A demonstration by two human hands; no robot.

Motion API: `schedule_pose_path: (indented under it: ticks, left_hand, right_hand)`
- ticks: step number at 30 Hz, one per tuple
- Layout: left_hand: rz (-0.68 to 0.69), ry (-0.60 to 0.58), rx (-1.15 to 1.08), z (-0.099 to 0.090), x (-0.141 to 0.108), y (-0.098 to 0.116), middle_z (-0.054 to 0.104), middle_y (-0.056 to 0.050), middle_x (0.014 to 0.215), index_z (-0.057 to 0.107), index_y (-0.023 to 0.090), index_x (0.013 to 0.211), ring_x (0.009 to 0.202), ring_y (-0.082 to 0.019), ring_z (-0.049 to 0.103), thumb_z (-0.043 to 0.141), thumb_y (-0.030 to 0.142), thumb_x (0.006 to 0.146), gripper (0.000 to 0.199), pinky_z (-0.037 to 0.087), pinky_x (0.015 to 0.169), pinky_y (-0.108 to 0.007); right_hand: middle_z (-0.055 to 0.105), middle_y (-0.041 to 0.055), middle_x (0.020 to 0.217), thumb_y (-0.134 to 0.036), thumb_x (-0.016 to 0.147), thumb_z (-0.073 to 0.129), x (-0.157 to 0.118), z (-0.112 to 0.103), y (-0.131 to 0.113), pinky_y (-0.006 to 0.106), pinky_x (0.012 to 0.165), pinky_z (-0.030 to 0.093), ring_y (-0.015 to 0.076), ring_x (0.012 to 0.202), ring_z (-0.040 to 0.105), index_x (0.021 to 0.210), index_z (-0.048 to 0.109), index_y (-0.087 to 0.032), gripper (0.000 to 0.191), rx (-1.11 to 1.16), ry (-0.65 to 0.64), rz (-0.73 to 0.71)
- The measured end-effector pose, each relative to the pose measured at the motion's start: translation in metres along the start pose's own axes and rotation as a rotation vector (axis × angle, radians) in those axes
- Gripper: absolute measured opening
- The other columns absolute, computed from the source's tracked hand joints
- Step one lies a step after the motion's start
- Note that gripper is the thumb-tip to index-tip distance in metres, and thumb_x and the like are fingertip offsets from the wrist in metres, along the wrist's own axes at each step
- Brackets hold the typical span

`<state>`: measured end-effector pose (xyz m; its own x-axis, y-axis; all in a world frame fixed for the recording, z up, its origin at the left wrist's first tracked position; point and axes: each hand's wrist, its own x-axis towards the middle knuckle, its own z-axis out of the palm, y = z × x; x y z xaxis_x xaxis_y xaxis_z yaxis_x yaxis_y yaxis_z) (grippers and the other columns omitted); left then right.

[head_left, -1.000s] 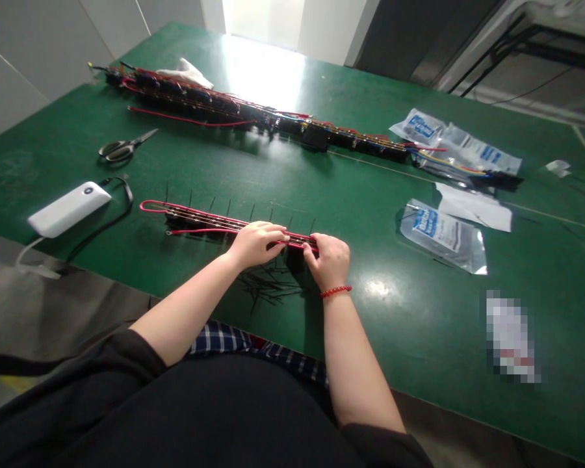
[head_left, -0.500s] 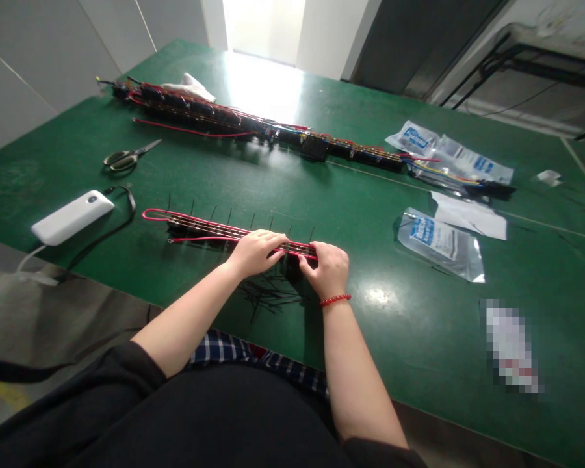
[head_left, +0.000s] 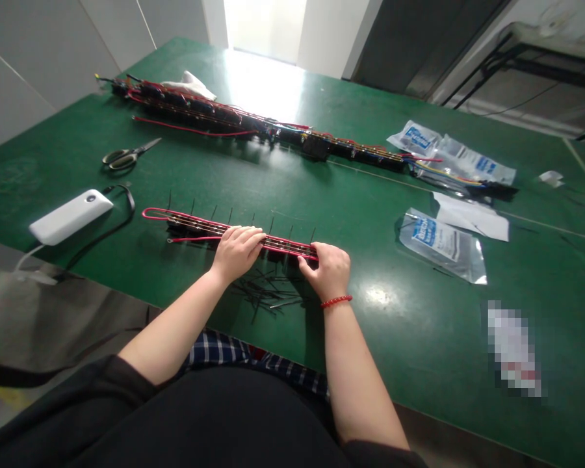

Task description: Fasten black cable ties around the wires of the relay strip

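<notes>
A long black strip with red wires [head_left: 195, 227] lies on the green table in front of me, with a red wire loop at its left end. Thin black cable ties [head_left: 272, 225] stick up along its far side. My left hand [head_left: 237, 251] wraps over the strip near its middle, fingers together on top. Around the right end my right hand [head_left: 327, 266] is closed, thumb on the near side. Parts of the strip are hidden under both hands. Loose cable ties [head_left: 268, 296] lie in a heap between my forearms.
A longer wired assembly [head_left: 316, 144] stretches across the far side of the table [head_left: 370, 351]. Scissors [head_left: 127, 158] and a white device with a cable [head_left: 71, 218] lie at left. Plastic bags [head_left: 441, 242] and white paper [head_left: 468, 216] are at right, near a blurred-out item [head_left: 514, 348].
My left hand has slid left along the strip, uncovering more of the red wires between my hands. My right hand stays at the right end.
</notes>
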<state>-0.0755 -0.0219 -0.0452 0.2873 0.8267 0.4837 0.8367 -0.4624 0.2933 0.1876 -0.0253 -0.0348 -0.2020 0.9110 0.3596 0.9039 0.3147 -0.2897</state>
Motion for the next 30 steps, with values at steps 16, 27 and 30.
schedule_pose_path:
  ticks: [16,27,30]
  left_hand:
    - [-0.013,0.002,0.023,0.001,-0.002,0.0047,0.071,-0.006,0.119,0.067,0.028,0.116,0.113,-0.027,0.063,0.056,0.034,0.096,0.024,0.039,0.1,-0.047]
    - [-0.016,0.021,-0.008,0.0012,-0.0026,0.004,0.072,-0.006,0.119,0.067,0.026,0.112,0.113,-0.026,0.063,0.057,0.034,0.094,0.022,0.038,0.099,-0.046]
    - [-0.014,0.021,-0.01,0.0008,-0.0028,0.0039,0.071,-0.006,0.119,0.067,0.026,0.112,0.113,-0.026,0.063,0.057,0.035,0.094,0.022,0.038,0.099,-0.046]
  right_hand:
    - [0.073,0.0102,0.104,-0.052,0.088,0.057,-0.0013,-0.0005,0.002,0.04,0.091,0.039,0.0269,0.099,0.062,0.108,0.066,-0.019,0.04,0.005,-0.015,-0.006]
    - [0.074,0.0086,0.104,-0.052,0.089,0.057,-0.0008,0.0005,0.002,0.04,0.09,0.039,0.0273,0.098,0.063,0.106,0.067,-0.021,0.037,0.035,0.012,0.012]
    - [0.075,0.0086,0.103,-0.052,0.088,0.058,-0.0009,0.0013,0.0023,0.04,0.09,0.039,0.027,0.097,0.063,0.106,0.067,-0.02,0.037,0.032,0.009,0.015]
